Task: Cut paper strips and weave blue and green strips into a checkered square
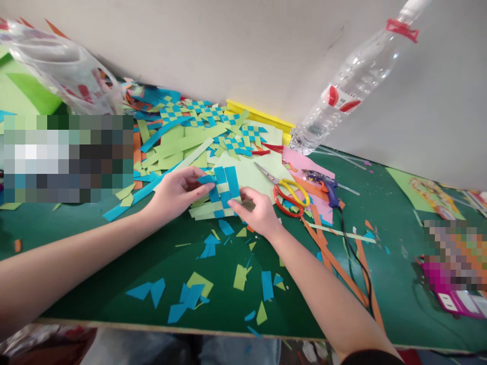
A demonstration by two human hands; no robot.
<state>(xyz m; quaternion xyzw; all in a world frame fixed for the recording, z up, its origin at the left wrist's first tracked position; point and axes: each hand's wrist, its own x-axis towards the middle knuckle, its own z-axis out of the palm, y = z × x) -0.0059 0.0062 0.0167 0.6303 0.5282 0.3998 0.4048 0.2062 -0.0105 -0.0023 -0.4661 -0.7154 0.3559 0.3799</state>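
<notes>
Between my two hands is a small woven piece of blue and pale green paper strips (222, 188), tilted up above the table. My left hand (180, 188) pinches a blue strip at its upper left, thumb and fingers pressed together. On the right edge, my right hand (258, 208) grips the weave with the thumb in front and the fingers partly hidden behind. Loose strip ends stick out at the top and lower left. Just beyond lie scissors (291, 195) with red and yellow handles, on pale green paper.
Finished-looking woven pieces (232, 144) and green strips pile up at the back. A blue glue gun (331, 190) with a black cord lies right. A tall plastic bottle (346, 86) leans by the wall. Paper scraps (190, 296) dot the green table (102, 289). A plastic bag (64, 71) stands left.
</notes>
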